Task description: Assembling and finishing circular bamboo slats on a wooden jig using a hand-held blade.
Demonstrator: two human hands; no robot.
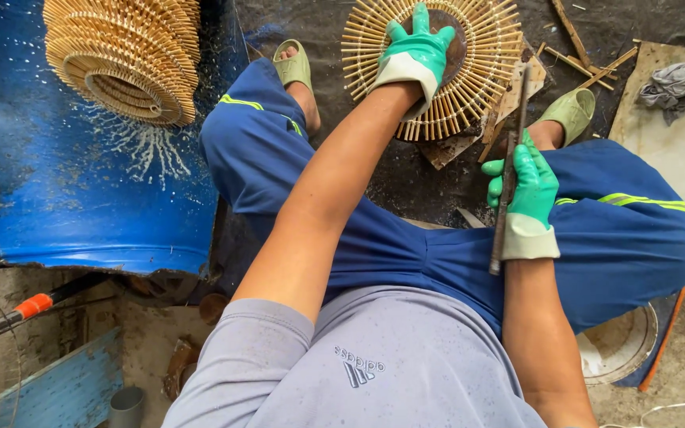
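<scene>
Shirt: grey (374, 372), closest to the lens, over blue work trousers (406, 254) with yellow-green stripes; the person sits with knees spread.
Left hand: green-gloved (414, 55), arm stretched forward, fingers spread flat and pressing down on the centre of a round bamboo-slat disc (445, 71).
Bamboo-slat disc: lies on the dark ground between the feet, directly under the left fingertips; pale slats fan outward past the fingers on every side, and a scrap of wooden board (453, 147) shows beneath its near edge.
Right hand: also in a green glove (526, 194), fingers curled shut around a long dark metal blade (509, 174).
Metal blade: held nearly upright in the view, its far end reaching past the right fingers to the disc's right rim, its near end sticking out below the cuff.
Sandals: green, one (293, 65) left of the left fingers, one (572, 112) just beyond the right fingers.
Stacked discs: a pile of finished slat rings (124, 55) well to the left of the left fingers, resting on a blue barrel (81, 198) dusted with pale shavings.
Rag: grey cloth (679, 85) on a pale board, far right of the right fingers.
Offcuts: loose bamboo sticks (580, 55) beyond the right fingertips.
</scene>
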